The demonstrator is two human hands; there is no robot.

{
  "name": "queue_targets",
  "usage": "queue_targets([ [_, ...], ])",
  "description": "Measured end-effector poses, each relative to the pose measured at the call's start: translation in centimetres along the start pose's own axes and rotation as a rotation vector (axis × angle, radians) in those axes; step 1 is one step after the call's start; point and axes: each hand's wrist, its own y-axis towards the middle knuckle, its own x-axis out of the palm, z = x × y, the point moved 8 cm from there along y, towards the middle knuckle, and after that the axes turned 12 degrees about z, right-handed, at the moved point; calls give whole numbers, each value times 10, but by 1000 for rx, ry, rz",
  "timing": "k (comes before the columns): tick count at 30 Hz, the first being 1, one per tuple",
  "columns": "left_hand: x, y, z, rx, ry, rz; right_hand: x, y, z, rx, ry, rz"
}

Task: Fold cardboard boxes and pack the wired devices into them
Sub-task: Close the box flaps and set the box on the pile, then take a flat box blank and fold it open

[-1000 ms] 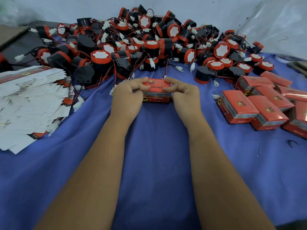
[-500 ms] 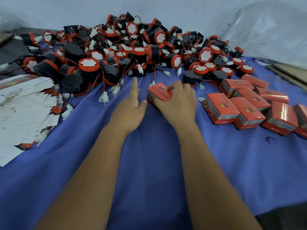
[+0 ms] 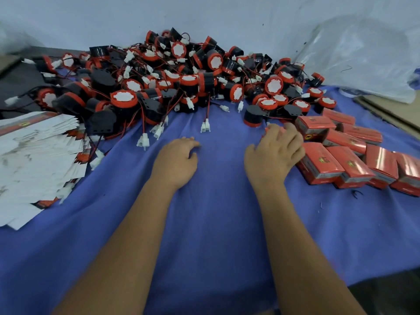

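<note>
At the far left of the table [image 3: 204, 223], which is covered in blue cloth, lies a fanned stack of flat, unfolded cardboard boxes [image 3: 34, 160], white side up with red edges showing. Behind and to the right of it spreads a big heap of wired devices [image 3: 181, 83]: black round bodies with red caps, thin red and black leads and white plugs trailing onto the cloth.

The left hand [image 3: 175, 160] rests on the cloth near the middle, its fingers loosely curled and holding nothing. The right hand [image 3: 276, 153] is blurred; its fingers are bent over a closed red box [image 3: 269, 130], of which only a sliver shows at the fingertips, so how firmly it is held cannot be told.

Just right of that hand sits a cluster of closed red boxes [image 3: 345, 164], packed close and touching one another; their contents are hidden. Crumpled clear plastic sheeting [image 3: 363, 57] lies at the far right.
</note>
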Motion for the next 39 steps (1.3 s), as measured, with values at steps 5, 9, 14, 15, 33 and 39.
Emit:
queue_targets([
  [5,-59,-15,-2,-140,-300,409,3,-49,-109,-380,320,-227],
  [9,-136,-28,-19,-126,-386,730,-8,-87,-194,-575,660,-420],
  [14,-228,-42,-80,-324,-106,976,-14,-126,-266,-484,942,-694],
  [15,-241,-45,-94,-368,6,978,-10,-132,-273,-432,957,-751],
  [33,-257,-46,-215,-1020,-257,749,39,-146,-311,493,1144,-1280],
  [39,-275,-42,-192,-874,-160,800,41,-145,-305,550,1105,-1309],
])
